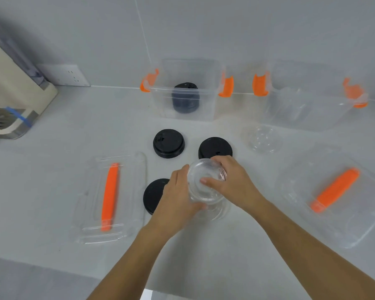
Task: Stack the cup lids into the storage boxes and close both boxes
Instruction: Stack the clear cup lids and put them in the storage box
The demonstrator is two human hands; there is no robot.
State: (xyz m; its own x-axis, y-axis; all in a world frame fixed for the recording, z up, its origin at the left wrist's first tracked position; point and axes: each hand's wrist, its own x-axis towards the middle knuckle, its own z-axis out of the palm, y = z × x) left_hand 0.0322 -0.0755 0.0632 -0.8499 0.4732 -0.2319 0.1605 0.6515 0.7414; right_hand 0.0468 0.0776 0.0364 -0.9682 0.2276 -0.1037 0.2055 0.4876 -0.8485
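Observation:
Both my hands grip a stack of clear dome lids [206,187] at the counter's middle: my left hand [178,198] holds its left side, my right hand [232,182] its top right. Three black cup lids lie around them: one behind on the left [168,143], one behind on the right [214,147], one partly under my left hand [154,195]. Another clear lid [262,138] lies at the right. The left storage box [186,105], open, holds a stack of black lids [185,98]. The right storage box [307,109] is open too.
Two clear box covers with orange handles lie flat: one on the left [110,198], one on the right [333,191]. A beige appliance [11,98] stands at the far left against the wall, next to a wall socket [67,75].

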